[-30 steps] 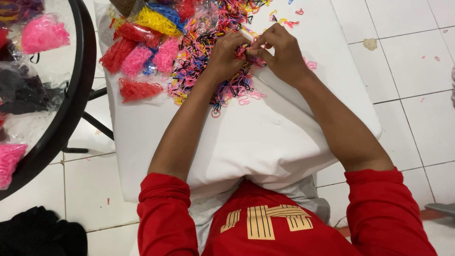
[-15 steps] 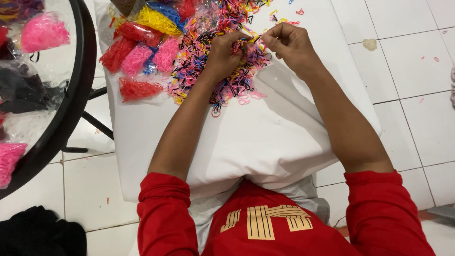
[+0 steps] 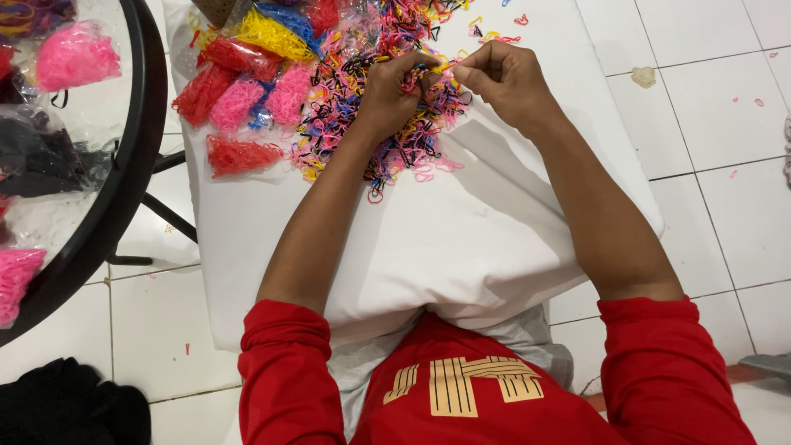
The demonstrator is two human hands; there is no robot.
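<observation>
A loose heap of small coloured rubber bands [image 3: 362, 107] lies on a white pillow [image 3: 461, 247] across my lap. My left hand [image 3: 395, 95] rests on the heap with its fingers closed on a bunch of bands. My right hand [image 3: 498, 78] is just to the right, its fingertips pinched on a few bands held between both hands. Clear bags of sorted bands lie to the left of the heap: red [image 3: 239, 155], pink [image 3: 264, 99] and yellow [image 3: 268, 35].
A round glass table with a black rim [image 3: 132, 165] stands at the left, bearing bags of pink [image 3: 74, 58] and black bands [image 3: 41, 156]. White tiled floor [image 3: 709, 124] surrounds the pillow, with a few stray bands on it. A dark cloth [image 3: 66, 408] lies at bottom left.
My right hand has lifted slightly up and to the right, away from the heap, drawing bands with it. My left hand stays on the heap.
</observation>
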